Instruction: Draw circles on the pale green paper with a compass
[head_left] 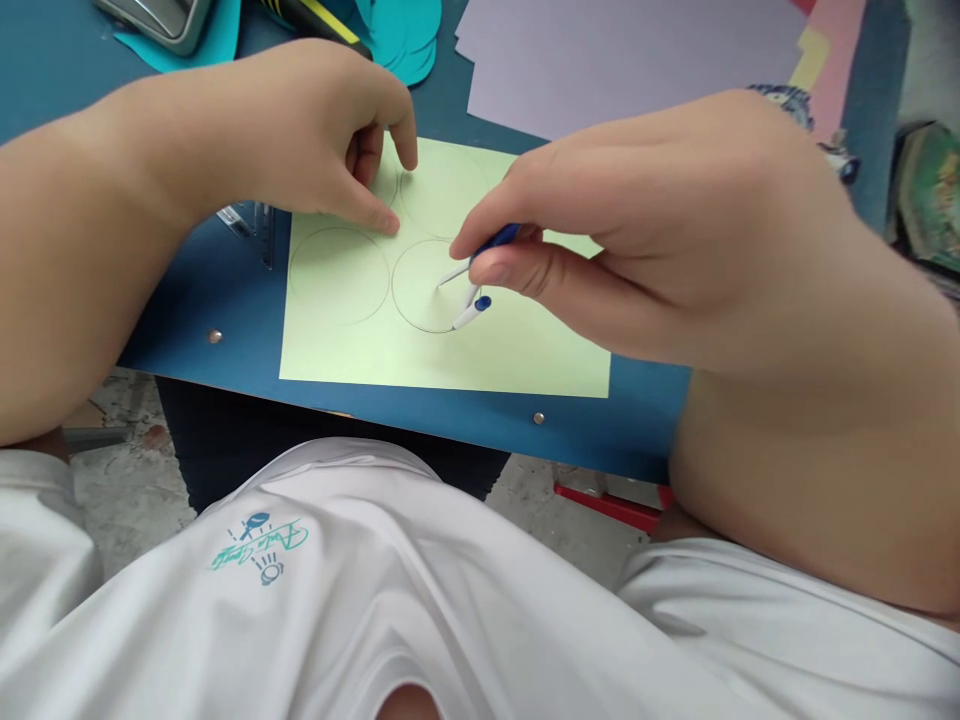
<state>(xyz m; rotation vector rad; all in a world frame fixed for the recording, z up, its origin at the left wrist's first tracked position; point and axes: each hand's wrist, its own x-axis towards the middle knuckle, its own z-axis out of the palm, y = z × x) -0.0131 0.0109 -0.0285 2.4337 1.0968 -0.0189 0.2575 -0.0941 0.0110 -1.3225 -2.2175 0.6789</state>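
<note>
My two hands at one green sheet, my right pinching one compass.
On the blue table, my right hand grips the compass by its top between thumb and fingers, its two legs set apart: one tip inside the middle circle, the other at that circle's lower line. My left hand grasps nothing; its thumb and a fingertip rest on the green sheet. I count one left circle beside the middle one, plus two upper arcs, partly covered by my left hand. Beyond lie several overlapping purple sheets and turquoise pieces, too overlapped to count, one grey case and one black-and-yellow tool. Two screw heads show along the near edge.
</note>
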